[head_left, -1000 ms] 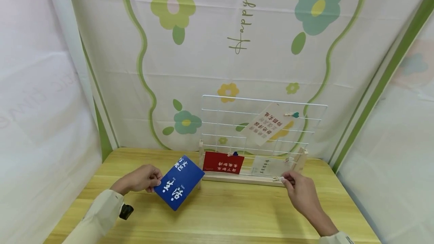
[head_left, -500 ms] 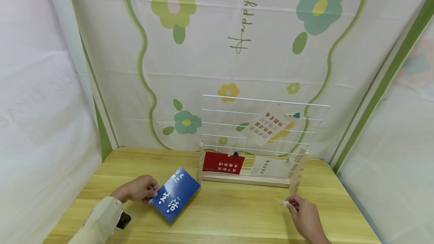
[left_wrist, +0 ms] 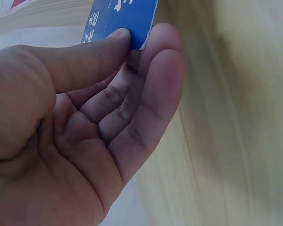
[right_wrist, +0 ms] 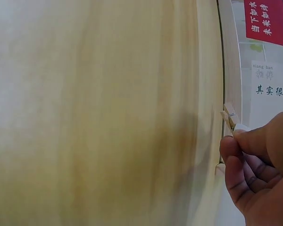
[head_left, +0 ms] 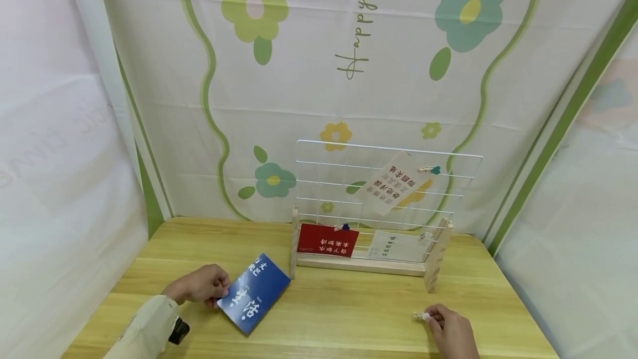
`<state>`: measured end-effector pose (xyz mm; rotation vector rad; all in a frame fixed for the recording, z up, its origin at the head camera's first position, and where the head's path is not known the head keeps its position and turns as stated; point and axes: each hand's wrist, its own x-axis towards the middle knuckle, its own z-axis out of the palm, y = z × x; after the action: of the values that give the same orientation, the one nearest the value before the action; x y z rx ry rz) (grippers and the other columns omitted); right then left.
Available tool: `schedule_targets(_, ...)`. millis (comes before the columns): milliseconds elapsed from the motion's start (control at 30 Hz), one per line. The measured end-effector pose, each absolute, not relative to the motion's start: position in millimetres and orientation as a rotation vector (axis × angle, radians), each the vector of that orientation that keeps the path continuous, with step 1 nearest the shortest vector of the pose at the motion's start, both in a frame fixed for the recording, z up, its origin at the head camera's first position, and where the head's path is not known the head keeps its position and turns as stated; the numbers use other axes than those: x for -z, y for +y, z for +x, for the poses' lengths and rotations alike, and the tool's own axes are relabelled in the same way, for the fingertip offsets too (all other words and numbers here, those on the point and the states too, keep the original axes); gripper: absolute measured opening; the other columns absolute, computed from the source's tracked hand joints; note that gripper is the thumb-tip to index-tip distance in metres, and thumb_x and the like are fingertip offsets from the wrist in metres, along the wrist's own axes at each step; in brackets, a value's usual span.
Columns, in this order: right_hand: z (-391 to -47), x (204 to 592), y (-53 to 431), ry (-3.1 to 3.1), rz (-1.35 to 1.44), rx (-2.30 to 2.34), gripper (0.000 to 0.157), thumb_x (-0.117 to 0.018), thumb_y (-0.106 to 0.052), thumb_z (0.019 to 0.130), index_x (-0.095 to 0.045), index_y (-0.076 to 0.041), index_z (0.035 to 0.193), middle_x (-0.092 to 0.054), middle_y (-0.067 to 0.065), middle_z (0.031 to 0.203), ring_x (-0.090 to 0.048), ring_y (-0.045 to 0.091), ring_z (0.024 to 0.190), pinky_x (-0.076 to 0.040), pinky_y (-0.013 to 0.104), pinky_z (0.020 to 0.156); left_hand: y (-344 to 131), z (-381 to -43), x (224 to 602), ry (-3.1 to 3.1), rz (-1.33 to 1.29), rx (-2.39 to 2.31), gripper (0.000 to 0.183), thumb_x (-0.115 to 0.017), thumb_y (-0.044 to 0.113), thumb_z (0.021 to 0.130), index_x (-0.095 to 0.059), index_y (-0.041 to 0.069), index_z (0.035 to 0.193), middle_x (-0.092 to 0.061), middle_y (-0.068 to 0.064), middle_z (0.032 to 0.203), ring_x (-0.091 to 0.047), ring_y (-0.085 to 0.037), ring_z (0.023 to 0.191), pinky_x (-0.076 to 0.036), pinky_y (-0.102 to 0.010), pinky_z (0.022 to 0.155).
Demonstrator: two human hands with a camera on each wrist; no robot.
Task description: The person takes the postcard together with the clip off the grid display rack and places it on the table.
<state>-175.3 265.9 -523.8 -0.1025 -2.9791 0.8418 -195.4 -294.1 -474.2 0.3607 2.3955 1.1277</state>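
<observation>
My left hand (head_left: pixel 201 285) pinches a blue card (head_left: pixel 256 293) with white lettering by its corner, between thumb and fingers. In the left wrist view the thumb lies flat over the card's corner (left_wrist: pixel 137 23). A small wooden clothespin (head_left: pixel 420 316) with a white ornament is pinched by the fingertips of my right hand (head_left: pixel 453 334), in front of the rack's right foot. Seen from the right wrist, the clothespin (right_wrist: pixel 229 115) points away from the fingers. A white wire grid rack (head_left: pixel 329 180) on a wooden base (head_left: pixel 359 265) stands behind both hands.
On the rack are a red card (head_left: pixel 326 241) with a dark blue heart clothespin (head_left: pixel 343 227), a white card (head_left: pixel 399 245) low right, and a tilted pale card (head_left: pixel 389 184) near a teal heart clothespin (head_left: pixel 431 170). Floral cloth (head_left: pixel 299 87) encloses the wooden table (head_left: pixel 349 326).
My right hand has drawn back from the rack toward the front with the clothespin. My left hand has moved slightly left and nearer, lowering the blue card.
</observation>
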Motion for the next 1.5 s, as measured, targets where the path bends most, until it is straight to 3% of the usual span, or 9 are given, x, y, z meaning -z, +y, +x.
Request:
schedule_targets(767, -173.1, 533.4, 272.7, -2.997, -0.126, -0.857, 0.006, -0.071, -0.007, 0.087, -0.071, -0.006, 0.093, -0.069, -0.003, 0.080, -0.064, 0.010, 0.068, -0.053, 0.026, 0.059, -295.2, -192.4, 483.6, 2.515, 0.323, -1.074, 0.011, -0.064, -0.005, 0.089, -0.065, -0.002, 0.078, -0.063, -0.007, 0.066, -0.058, -0.015, 0.054, -0.052, -0.030, 0.049)
schedule_targets(1500, -170.1, 534.5, 276.1, -3.018, -0.119, -0.794, 0.005, -0.074, -0.008, 0.084, -0.072, -0.009, 0.089, -0.062, -0.001, 0.081, -0.055, 0.009, 0.068, -0.043, 0.023, 0.057, -291.4, -193.8, 490.8, 2.602, 0.261, -1.022, 0.011, -0.067, -0.008, 0.082, -0.063, 0.000, 0.076, -0.062, -0.005, 0.065, -0.055, -0.015, 0.054, -0.044, -0.024, 0.048)
